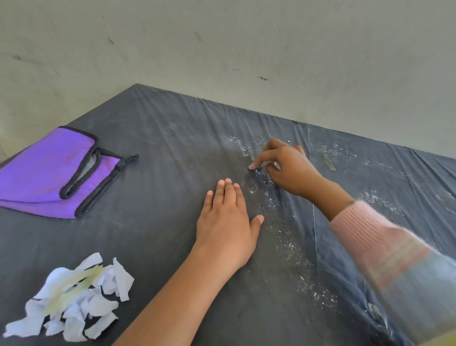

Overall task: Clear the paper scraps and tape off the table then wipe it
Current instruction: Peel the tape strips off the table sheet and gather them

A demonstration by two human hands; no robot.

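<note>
Hands on the wrinkled black desk [169, 140].
Right hand [285, 168] pinched a small tape bit [258, 169] mid-desk; left hand [225, 222] lay flat, fingers [226, 190] straight. Crumpled paper scraps [72, 300] heaped near left, folded purple cloth [36, 175] far left.

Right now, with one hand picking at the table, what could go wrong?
The right hand pinches a small bit on the wrinkled sheet; a hard pull might drag or tear the sheet, though the left hand presses it flat.
The scraps lie in a loose pile; a tugged sheet could scatter them.
A tape strip lies farther out, easy to overlook.
</note>
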